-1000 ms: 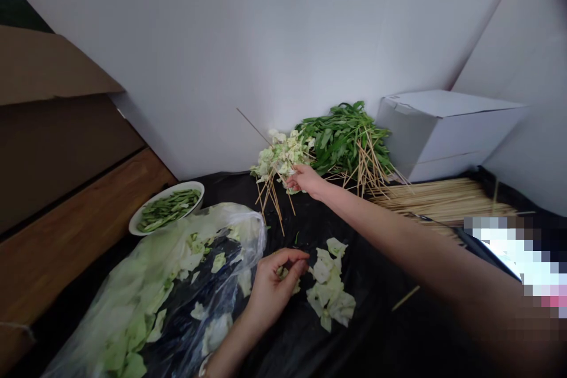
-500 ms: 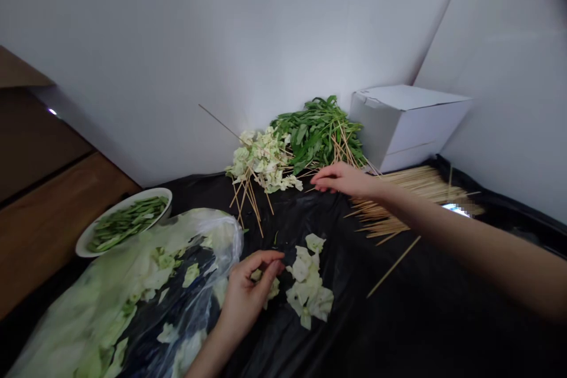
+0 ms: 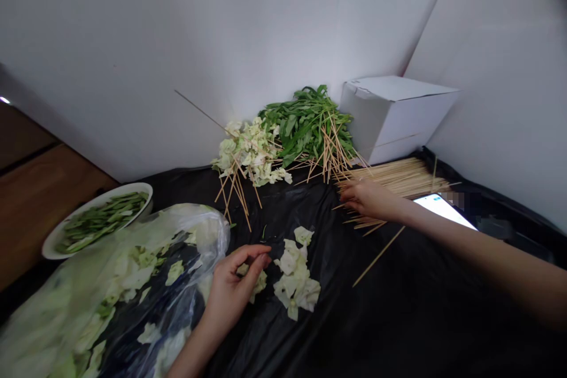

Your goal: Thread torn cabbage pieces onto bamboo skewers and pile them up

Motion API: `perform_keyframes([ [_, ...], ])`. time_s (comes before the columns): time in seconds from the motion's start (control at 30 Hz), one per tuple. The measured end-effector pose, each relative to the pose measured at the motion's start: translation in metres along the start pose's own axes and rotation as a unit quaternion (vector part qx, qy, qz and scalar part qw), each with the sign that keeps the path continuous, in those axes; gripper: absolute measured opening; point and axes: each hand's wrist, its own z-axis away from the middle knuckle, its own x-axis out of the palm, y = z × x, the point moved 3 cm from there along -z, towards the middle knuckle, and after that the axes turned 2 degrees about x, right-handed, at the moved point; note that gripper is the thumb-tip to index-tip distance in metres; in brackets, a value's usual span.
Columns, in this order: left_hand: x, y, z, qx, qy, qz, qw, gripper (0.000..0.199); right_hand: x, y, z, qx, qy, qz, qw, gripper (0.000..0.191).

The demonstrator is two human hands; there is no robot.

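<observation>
My left hand (image 3: pixel 239 277) is low in the middle, thumb and index finger pressed together. Pale cabbage pieces (image 3: pixel 260 286) show under and behind its fingers; whether they are gripped I cannot tell. Just right of it lies a row of cabbage leaves (image 3: pixel 296 277), overlapping on the black plastic sheet (image 3: pixel 328 331). My right hand (image 3: pixel 365 196) reaches across to a heap of bamboo skewers (image 3: pixel 398 176). Its fingers are curled down over the skewers' near ends, and the fingertips are partly hidden. One loose skewer (image 3: pixel 378 257) lies apart, nearer to me.
Skewered cabbage (image 3: pixel 250 150) and skewered green leaves (image 3: pixel 305 124) are piled by the wall. A white box (image 3: pixel 398 118) stands behind the skewers, a lit phone (image 3: pixel 443 211) beside them. At left are a bowl (image 3: pixel 48 248) of cut green vegetables and a clear plastic bag (image 3: pixel 217 227) with cabbage.
My right hand has moved right, from beside the green leaves onto the ends of the skewer heap. The view has shifted slightly to the right. My left hand keeps its place by the cabbage.
</observation>
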Motion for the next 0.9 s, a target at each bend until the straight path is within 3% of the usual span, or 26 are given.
perform_keyframes([
  [0.17,0.000,0.000,0.001,0.006,-0.003,-0.012,1.000,0.016,0.011,-0.019,-0.008,-0.042,0.019,0.059,0.997,0.017],
  [0.4,0.006,0.001,0.004,0.047,-0.033,-0.049,0.997,0.015,-0.014,-0.072,-0.015,-0.077,0.087,0.058,0.991,0.020],
  [0.5,0.005,0.002,0.003,0.053,-0.032,-0.058,0.996,0.016,-0.023,-0.105,-0.016,-0.147,0.133,0.054,0.979,0.026],
  [0.63,0.004,0.004,0.001,0.057,-0.030,-0.061,0.996,0.016,-0.020,-0.120,-0.021,-0.129,0.064,0.052,0.988,0.025],
  [0.77,0.004,0.001,0.000,0.053,-0.034,-0.063,0.996,0.017,-0.004,-0.112,-0.027,-0.087,-0.020,0.041,0.995,0.022],
  [0.9,0.004,-0.001,0.000,0.047,-0.030,-0.065,0.996,0.016,0.008,-0.105,-0.028,-0.097,-0.043,0.033,0.994,0.017],
])
